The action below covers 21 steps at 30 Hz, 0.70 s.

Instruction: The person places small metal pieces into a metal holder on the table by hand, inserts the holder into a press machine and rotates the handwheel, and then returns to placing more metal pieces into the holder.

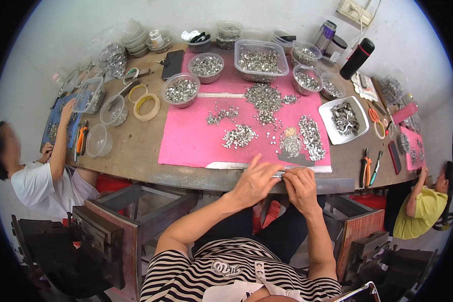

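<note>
Metal piece, small and silvery, is pinched between fingertips of your left hand and right hand near six o'clock of the pink mat, loose metal parts heaped at your twelve.

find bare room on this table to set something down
Bare table lies left of the pink mat, below the beige tape roll. Another lies between the mat and the pliers, below the white tray. The mat's lower left corner is free. Crowded: the mat's middle and right, with metal piles, and its back, with tubs.
</note>
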### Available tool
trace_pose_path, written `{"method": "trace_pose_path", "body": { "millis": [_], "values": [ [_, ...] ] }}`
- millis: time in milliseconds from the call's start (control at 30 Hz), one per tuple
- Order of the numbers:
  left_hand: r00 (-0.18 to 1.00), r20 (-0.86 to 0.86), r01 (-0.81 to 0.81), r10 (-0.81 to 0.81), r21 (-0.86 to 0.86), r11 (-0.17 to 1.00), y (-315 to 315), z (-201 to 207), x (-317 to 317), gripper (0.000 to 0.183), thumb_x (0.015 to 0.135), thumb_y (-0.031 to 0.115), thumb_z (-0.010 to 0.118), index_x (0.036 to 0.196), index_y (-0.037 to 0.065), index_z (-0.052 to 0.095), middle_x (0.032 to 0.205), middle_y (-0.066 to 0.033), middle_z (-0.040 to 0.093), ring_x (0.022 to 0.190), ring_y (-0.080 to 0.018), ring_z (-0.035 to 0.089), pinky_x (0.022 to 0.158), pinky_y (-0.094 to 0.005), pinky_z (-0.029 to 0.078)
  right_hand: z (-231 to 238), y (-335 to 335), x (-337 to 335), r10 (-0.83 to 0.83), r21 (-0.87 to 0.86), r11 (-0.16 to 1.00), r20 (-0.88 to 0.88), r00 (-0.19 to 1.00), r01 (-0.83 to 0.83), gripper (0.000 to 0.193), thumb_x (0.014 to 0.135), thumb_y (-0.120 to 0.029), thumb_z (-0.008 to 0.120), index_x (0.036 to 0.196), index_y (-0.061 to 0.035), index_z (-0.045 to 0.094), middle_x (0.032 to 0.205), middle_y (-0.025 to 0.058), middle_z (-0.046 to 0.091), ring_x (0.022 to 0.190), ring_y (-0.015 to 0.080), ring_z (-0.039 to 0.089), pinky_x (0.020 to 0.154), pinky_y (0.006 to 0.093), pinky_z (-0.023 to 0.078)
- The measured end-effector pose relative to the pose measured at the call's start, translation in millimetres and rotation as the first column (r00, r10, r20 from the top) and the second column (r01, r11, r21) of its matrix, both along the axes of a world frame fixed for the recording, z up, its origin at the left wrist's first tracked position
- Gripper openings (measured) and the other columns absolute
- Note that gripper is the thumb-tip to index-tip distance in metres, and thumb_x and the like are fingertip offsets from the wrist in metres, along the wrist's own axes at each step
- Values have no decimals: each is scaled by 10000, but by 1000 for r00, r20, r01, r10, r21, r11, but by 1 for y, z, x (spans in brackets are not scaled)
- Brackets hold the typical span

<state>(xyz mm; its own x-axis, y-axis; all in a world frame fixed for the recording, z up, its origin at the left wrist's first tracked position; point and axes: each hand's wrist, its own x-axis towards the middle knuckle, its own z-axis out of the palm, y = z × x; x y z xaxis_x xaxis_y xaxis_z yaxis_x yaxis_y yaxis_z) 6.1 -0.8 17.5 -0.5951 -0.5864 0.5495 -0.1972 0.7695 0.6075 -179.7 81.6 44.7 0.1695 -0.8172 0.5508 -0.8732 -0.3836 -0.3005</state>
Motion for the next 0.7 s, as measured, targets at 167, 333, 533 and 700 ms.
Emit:
{"method": "trace_pose_path", "body": {
  "millis": [167, 333, 533, 700],
  "values": [
    [936, 46, -333, 349, -206, 920, -92, 10, 76, 398, 883, 94, 719, 1268, 23, 645, 1193, -154, 664, 1004, -341, 598, 949, -459, 471, 17, -15, -7, 27, 44, 998, 122, 992, -32, 216, 837, 13, 733, 1048, -11, 697, 954, 99, 681, 900, 279, 646, 851, 400, 463],
    [873, 60, -465, 484, -194, 864, -144, -10, 98, 412, 864, 113, 752, 1264, 53, 672, 1220, -149, 634, 1036, -340, 551, 925, -447, 481, 20, -109, 13, 126, 68, 988, 127, 984, -136, 127, 876, -12, 695, 1002, -8, 713, 899, 131, 657, 878, 327, 641, 819, 403, 484],
    [920, -18, -390, 391, -121, 913, -159, -19, 86, 230, 853, 55, 750, 1080, 19, 729, 1086, -127, 657, 960, -319, 589, 859, -417, 513, -17, -214, 60, 108, 116, 987, 69, 992, -115, 131, 871, -79, 716, 972, 5, 724, 939, 184, 664, 921, 380, 643, 875, 459, 518],
    [904, -79, -426, 420, -106, 898, -158, -19, 88, 142, 851, -3, 740, 991, 21, 750, 908, -113, 685, 838, -291, 655, 757, -374, 540, -33, -233, 75, 80, 118, 990, 29, 996, -83, 145, 864, -84, 736, 970, 9, 699, 924, 194, 639, 919, 395, 643, 808, 470, 532]
  ]
}}
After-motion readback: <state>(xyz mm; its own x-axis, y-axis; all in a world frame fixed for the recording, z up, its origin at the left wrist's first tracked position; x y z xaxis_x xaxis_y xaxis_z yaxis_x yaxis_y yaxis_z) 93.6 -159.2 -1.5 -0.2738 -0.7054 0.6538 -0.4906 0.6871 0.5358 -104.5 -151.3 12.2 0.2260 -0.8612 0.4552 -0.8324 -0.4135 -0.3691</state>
